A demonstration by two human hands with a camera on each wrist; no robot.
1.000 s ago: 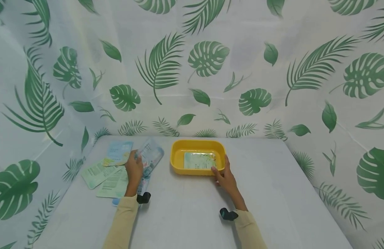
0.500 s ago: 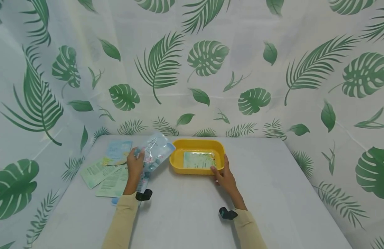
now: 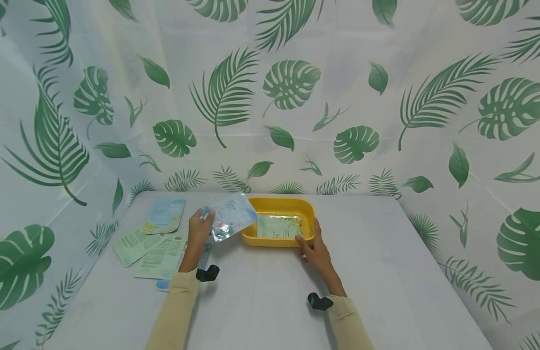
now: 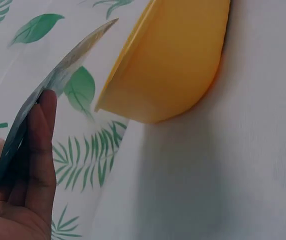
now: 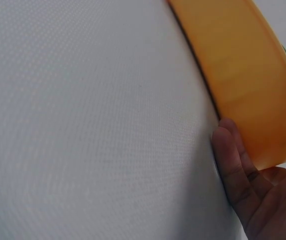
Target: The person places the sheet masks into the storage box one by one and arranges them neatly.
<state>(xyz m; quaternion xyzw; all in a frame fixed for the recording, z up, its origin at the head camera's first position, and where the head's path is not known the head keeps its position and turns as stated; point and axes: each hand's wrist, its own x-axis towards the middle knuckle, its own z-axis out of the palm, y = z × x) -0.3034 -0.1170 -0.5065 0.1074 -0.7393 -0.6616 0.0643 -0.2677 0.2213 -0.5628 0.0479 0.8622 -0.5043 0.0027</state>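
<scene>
The left hand (image 3: 200, 227) pinches a glossy, pale blue, flat rectangular packet with a floral print (image 3: 233, 217), the thumb on one face and the fingers behind the other, clamped at its left end. The packet's long axis runs from these fingers to the right and slightly far, and in the head view its right end overlaps the left rim of a yellow, rounded rectangular plastic tray (image 3: 274, 242). The left wrist view shows a gap between the packet and the tray's outer wall, so the two look apart. The tray lies to the right of the left hand, its own long axis left to right on the white surface (image 3: 261, 301), with a pale green flat packet (image 3: 277, 227) inside. The right hand (image 3: 317, 250) holds the tray's near right corner, thumb at the rim and fingers along the outside.
</scene>
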